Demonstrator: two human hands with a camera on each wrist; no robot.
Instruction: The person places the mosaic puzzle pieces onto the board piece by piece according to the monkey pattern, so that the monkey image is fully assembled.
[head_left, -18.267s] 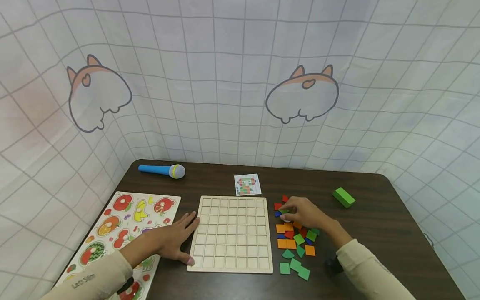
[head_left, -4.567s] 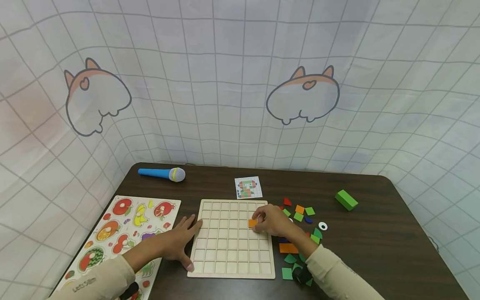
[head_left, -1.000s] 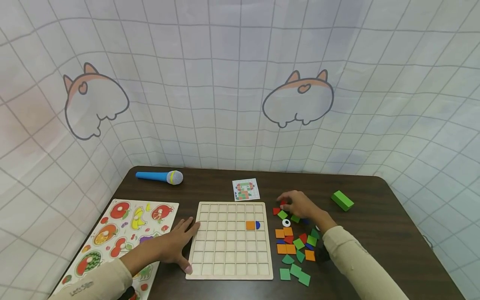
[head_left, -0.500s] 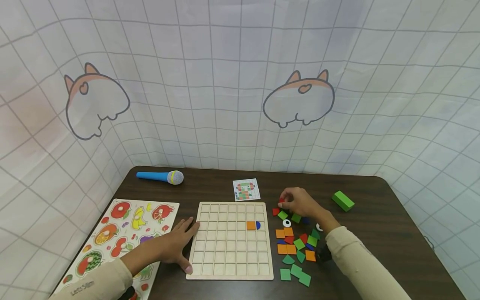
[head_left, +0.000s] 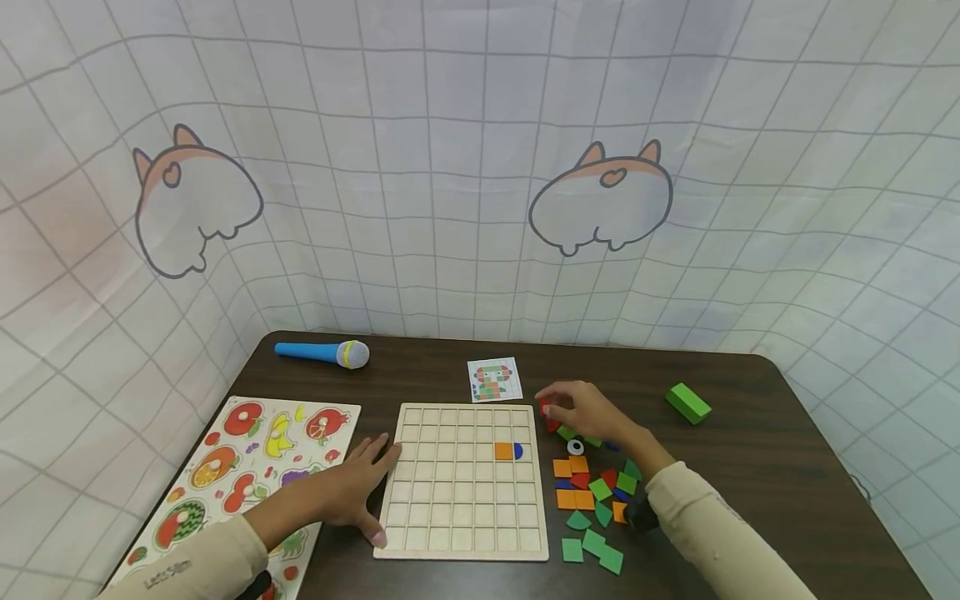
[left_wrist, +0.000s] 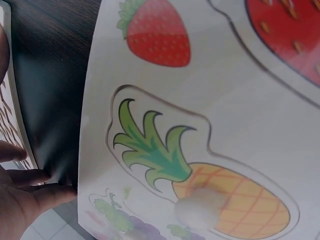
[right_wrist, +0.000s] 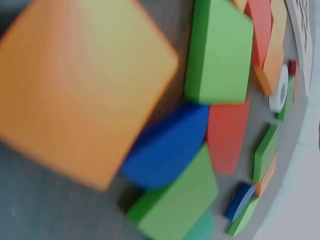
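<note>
In the head view, my left hand rests with spread fingers against the left edge of a wooden grid board. An orange square tile and a blue half-round tile lie side by side on its right part. My right hand is just beyond the board's upper right corner and pinches a red tile, whose shape is mostly hidden by the fingers. Beneath and nearer lie loose tiles: green squares, orange squares and a white ring. The right wrist view shows tiles, not the hand.
A small pattern card lies behind the board. At the left is a fruit puzzle board, with a blue toy microphone behind it. A green block stands on the right of the dark table.
The orange square and then the blue half-round tile have come onto the board. In the last second my right hand picked up a red tile and moved left; the left hand stays put.
</note>
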